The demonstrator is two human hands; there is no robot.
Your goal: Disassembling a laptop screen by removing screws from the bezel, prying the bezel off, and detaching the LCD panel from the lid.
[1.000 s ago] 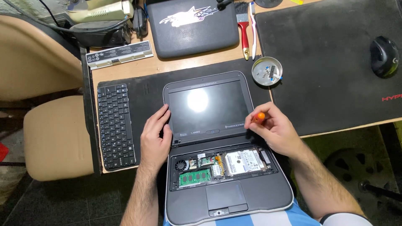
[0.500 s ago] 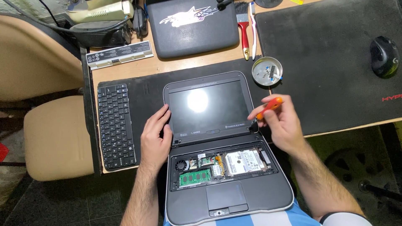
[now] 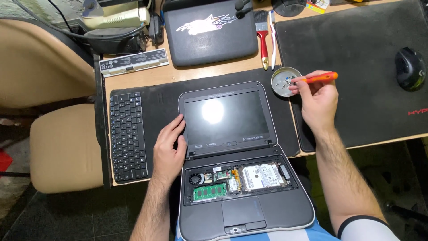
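Orange screwdriver [image 3: 317, 78] sits pinched in the right hand [image 3: 317, 100], its tip over the round tin [image 3: 281, 85] just right of the laptop [image 3: 232, 147]. Left hand [image 3: 168, 149] lies flat, fingers loosely spread, on the laptop's left edge beside the keyboard [image 3: 128, 129].

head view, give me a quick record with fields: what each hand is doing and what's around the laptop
left hand: flat on the left edge of the laptop screen, holding nothing
right hand: holds an orange screwdriver, tip over the round metal dish
laptop base: keyboard off, green memory stick, fan and hard drive exposed
loose keyboard: left of the laptop
mouse: on the black mat, far right
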